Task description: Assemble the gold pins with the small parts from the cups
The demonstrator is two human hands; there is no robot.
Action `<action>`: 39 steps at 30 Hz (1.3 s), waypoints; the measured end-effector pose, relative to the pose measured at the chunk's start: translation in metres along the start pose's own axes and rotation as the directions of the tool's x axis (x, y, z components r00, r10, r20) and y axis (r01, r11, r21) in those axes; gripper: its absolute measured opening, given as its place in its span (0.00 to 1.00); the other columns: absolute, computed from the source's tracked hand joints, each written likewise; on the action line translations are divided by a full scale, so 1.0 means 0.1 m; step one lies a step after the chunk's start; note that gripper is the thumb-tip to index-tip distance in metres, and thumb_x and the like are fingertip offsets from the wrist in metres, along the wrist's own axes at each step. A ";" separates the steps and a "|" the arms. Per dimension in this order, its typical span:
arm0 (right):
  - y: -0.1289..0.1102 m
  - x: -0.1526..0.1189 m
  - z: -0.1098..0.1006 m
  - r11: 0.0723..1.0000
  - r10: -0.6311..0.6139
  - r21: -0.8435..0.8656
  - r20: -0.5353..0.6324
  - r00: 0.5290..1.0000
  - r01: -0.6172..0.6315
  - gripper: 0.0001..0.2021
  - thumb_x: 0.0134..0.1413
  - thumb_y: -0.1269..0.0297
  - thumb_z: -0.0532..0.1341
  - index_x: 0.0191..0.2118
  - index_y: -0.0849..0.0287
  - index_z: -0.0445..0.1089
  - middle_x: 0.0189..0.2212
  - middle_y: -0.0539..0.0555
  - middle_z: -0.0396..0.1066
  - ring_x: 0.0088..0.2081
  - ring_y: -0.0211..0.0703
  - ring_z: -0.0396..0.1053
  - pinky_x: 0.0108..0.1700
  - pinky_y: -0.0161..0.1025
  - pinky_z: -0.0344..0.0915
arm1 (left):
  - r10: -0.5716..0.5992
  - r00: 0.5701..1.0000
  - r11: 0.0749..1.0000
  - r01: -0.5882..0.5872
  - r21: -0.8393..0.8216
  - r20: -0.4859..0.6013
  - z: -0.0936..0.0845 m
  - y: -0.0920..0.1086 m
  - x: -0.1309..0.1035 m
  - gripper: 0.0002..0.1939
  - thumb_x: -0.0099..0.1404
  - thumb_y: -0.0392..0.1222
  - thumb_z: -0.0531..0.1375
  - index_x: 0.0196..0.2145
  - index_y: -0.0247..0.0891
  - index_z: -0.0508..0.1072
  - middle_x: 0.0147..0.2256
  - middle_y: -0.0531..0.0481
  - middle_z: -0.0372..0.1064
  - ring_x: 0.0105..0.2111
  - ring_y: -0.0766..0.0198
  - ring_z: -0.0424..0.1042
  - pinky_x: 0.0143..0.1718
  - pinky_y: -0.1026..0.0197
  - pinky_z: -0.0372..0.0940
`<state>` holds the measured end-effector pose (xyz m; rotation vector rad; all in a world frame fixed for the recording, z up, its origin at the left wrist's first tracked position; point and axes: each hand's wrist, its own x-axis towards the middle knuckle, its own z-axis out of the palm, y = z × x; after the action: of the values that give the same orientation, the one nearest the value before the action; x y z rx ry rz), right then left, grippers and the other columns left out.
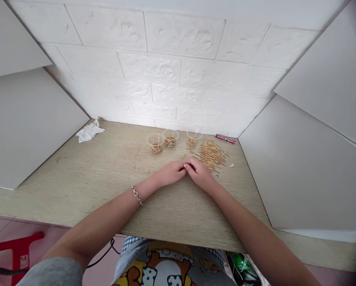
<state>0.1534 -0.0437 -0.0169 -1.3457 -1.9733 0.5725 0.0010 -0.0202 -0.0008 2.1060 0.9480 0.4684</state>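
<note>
My left hand (172, 172) and my right hand (200, 173) meet fingertip to fingertip just above the table. The fingers of both are curled and pressed together; whatever they may hold is too small or hidden. Right beside my right hand lies a loose pile of thin gold-coloured metal pins (213, 154), partly covered by that hand. Behind the hands stand three clear plastic cups: a left cup (155, 142), a middle cup (170, 138) and a right cup (194, 136). Each contains small gold-coloured pieces, fewer in the right one.
A red tube-like packet (225, 139) lies near the wall at the back right. Crumpled white tissue (90, 131) rests at the back left of the wooden table (106, 174). Pale panels flank both sides, and a white brick-patterned wall (166, 71) closes off the back.
</note>
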 end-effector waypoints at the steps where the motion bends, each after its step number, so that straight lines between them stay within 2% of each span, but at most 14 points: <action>1: 0.00 0.00 0.00 1.000 0.000 0.001 0.002 1.000 0.000 0.09 0.56 0.63 0.52 0.27 0.57 0.63 0.24 0.49 0.65 0.27 0.38 0.60 0.30 0.35 0.54 | 0.004 1.000 1.000 -0.004 0.000 -0.001 0.00 0.00 0.00 0.12 0.61 0.38 0.48 0.34 0.37 0.71 0.37 0.49 0.73 0.38 0.60 0.69 0.42 0.61 0.61; 14: -0.03 0.00 -0.02 1.000 -0.001 0.016 0.012 1.000 0.000 0.09 0.56 0.63 0.51 0.27 0.57 0.62 0.24 0.49 0.64 0.27 0.38 0.60 0.31 0.36 0.54 | 0.005 1.000 0.999 -0.004 0.033 -0.017 0.01 0.01 0.00 0.11 0.61 0.39 0.48 0.31 0.37 0.70 0.35 0.49 0.72 0.35 0.61 0.68 0.40 0.61 0.60; 24: -0.03 0.00 -0.03 1.000 -0.002 -0.011 0.012 1.000 0.002 0.09 0.56 0.63 0.51 0.26 0.57 0.62 0.23 0.49 0.64 0.26 0.38 0.60 0.29 0.35 0.54 | 0.009 1.000 1.000 -0.009 -0.005 -0.016 0.01 0.02 -0.01 0.11 0.60 0.37 0.49 0.34 0.37 0.71 0.35 0.49 0.72 0.37 0.60 0.68 0.43 0.60 0.60; 34: -0.03 -0.01 -0.04 1.000 0.021 -0.013 0.023 1.000 -0.021 0.10 0.56 0.62 0.51 0.27 0.57 0.62 0.23 0.49 0.64 0.27 0.39 0.60 0.30 0.36 0.54 | 0.008 1.000 0.999 -0.008 0.047 0.002 0.00 0.04 0.00 0.12 0.61 0.38 0.47 0.33 0.36 0.70 0.36 0.46 0.72 0.36 0.58 0.69 0.40 0.59 0.61; 39: -0.03 -0.01 -0.04 1.000 0.021 -0.014 0.023 1.000 -0.021 0.10 0.57 0.61 0.51 0.27 0.57 0.62 0.24 0.49 0.64 0.27 0.39 0.60 0.30 0.36 0.55 | 0.022 1.000 0.999 -0.022 0.023 0.004 0.01 0.02 0.00 0.12 0.61 0.38 0.47 0.34 0.37 0.70 0.36 0.47 0.72 0.37 0.59 0.69 0.39 0.60 0.61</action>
<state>0.1543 -0.0456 -0.0121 -1.3748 -1.9868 0.5878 0.0028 -0.0217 0.0003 2.1390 0.9329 0.4661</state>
